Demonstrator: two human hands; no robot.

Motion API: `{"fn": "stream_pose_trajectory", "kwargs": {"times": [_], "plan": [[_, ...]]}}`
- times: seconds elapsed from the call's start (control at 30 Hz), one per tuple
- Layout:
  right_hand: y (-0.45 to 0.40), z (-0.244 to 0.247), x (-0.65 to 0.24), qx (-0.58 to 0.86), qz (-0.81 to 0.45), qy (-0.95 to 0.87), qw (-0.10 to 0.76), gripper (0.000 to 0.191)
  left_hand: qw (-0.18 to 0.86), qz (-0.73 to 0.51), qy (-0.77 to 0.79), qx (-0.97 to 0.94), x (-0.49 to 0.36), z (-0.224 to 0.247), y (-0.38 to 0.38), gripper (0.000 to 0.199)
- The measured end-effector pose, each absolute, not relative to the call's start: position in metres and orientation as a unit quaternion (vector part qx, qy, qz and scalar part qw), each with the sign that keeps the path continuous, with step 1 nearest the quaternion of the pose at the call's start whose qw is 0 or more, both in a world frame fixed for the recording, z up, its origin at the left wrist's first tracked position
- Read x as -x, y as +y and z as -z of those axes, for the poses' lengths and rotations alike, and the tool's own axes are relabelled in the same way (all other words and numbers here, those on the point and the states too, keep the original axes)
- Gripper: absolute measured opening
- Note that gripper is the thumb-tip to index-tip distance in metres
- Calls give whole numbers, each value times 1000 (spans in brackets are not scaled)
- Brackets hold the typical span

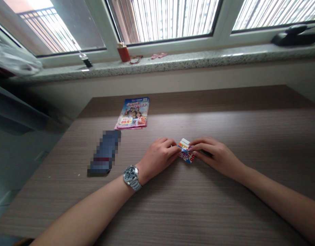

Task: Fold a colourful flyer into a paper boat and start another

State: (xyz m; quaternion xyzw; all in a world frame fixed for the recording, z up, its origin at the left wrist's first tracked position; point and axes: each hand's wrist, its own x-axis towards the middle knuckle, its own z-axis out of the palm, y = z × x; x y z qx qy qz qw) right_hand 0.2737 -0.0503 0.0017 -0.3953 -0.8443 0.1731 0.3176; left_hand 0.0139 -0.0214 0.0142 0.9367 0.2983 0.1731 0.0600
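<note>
A small folded piece of printed paper (187, 157), coloured in red, blue, white and orange, lies on the table between my two hands. My left hand (161, 154), with a metal watch (131, 175) on its wrist, pinches the paper's left edge between thumb and fingers. From the other side, my right hand (213, 153) grips the upper right part with its fingertips. Fingers cover parts of both edges, so the exact folds there are hidden. Beyond my left hand lies a small stack of printed leaflets (134, 112).
Left of my left hand a dark, pixelated flat object (104, 153) lies on the brown wooden table (157, 208). The stone windowsill (198, 61) behind holds a red container (123, 53), pink pieces (159, 55) and a black device (296, 36).
</note>
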Motion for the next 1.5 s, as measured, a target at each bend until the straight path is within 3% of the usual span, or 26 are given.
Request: {"fn": "stream_pose_trajectory", "kwargs": {"times": [0.47, 0.8, 1.13, 1.5], "plan": [[-51, -6, -275, 445, -214, -814, 306, 17, 43, -170, 333, -927, -16, -14, -22, 21], [-46, -4, -269, 496, -225, -783, 301, 17, 100, -183, 389, -898, -21, -11, -23, 15], [-40, -2, -266, 520, -215, -774, 290, 21, 72, -184, 391, -899, -22, -12, -25, 35], [-40, -2, -264, 520, -192, -779, 294, 21, 61, -172, 369, -911, -21, -9, -24, 30]]}}
